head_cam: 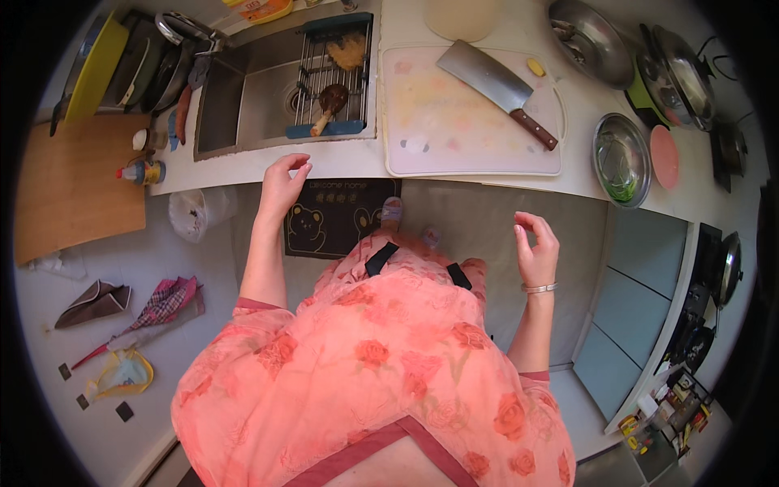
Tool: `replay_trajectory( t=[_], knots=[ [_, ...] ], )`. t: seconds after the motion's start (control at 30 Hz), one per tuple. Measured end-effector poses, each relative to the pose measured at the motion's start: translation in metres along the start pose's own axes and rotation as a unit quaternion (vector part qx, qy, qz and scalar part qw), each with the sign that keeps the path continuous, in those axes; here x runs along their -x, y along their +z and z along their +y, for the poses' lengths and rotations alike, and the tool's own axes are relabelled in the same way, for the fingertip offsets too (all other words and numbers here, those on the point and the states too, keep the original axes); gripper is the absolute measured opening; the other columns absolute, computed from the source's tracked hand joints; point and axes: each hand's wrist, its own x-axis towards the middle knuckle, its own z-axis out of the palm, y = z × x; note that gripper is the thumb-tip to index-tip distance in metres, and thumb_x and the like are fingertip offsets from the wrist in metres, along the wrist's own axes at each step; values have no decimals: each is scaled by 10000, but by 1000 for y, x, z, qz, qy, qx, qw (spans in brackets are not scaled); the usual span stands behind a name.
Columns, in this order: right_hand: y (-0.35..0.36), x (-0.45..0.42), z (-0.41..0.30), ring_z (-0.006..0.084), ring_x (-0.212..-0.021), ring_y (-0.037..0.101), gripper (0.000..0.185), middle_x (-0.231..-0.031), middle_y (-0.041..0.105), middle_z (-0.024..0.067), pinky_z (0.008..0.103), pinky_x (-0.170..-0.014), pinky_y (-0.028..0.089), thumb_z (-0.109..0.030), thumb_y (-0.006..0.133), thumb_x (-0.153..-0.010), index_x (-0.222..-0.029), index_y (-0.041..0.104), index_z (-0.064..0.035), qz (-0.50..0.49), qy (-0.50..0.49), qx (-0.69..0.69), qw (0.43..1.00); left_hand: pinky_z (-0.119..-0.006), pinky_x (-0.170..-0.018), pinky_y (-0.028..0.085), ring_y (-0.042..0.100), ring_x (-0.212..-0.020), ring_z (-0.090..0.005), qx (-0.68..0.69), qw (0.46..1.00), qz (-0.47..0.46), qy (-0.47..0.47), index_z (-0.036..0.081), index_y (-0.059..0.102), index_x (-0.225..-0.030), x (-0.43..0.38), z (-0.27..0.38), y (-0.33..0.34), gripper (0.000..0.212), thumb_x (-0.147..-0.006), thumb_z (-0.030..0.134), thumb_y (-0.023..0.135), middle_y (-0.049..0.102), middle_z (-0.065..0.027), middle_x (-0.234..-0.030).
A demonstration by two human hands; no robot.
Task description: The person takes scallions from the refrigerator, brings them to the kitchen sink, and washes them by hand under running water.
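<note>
Nothing is in my left hand [283, 185]; its fingers curve loosely near the front edge of the counter, below the sink [255, 91]. My right hand [538, 251] hangs free in front of the counter, fingers bent and apart from the thumb, with a bracelet at the wrist. The white cutting board [450, 122] lies before me. Across its right half rests a cleaver [487, 76], its wooden handle towards the lower right. A small yellow piece, perhaps ginger [536, 67], sits near the board's upper right corner.
A rack [310, 79] in the sink holds a loofah-like scrubber [348, 51] and a brown-headed, light-handled utensil [331, 100]. Rightward stand a metal bowl of greens [621, 161], a pink plate [663, 157] and a larger metal bowl [599, 49]. A lined bin [201, 213] stands below left.
</note>
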Motion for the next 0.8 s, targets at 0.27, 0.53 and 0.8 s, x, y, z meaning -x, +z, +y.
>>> replay_trajectory(
  t=[0.27, 0.53, 0.8],
  knots=[
    [9, 19, -18, 216, -741, 582, 117, -811, 591, 110, 288, -673, 463, -20, 564, -730, -844, 592, -15, 63, 13, 10, 998, -289, -712, 447, 587, -784, -221, 27, 994, -10, 104, -18, 586, -896, -49, 14, 3, 207, -746, 124, 590, 603, -138, -852],
    [-1, 40, -28, 249, -724, 572, 101, -795, 581, 100, 310, -639, 465, -92, 557, -744, -826, 588, -41, 51, -31, 3, 998, -279, -717, 449, 592, -778, -201, 48, 994, 6, 93, -28, 586, -898, -34, 33, 11, 194, -754, 103, 575, 610, -129, -844],
    [14, 57, -13, 254, -722, 571, 114, -793, 580, 97, 324, -634, 469, -127, 558, -741, -824, 581, -53, -23, -55, -27, 998, -283, -720, 449, 590, -778, -187, 55, 996, -2, 72, -27, 584, -898, 5, 15, 13, 180, -770, 97, 555, 616, -122, -814]
  ],
)
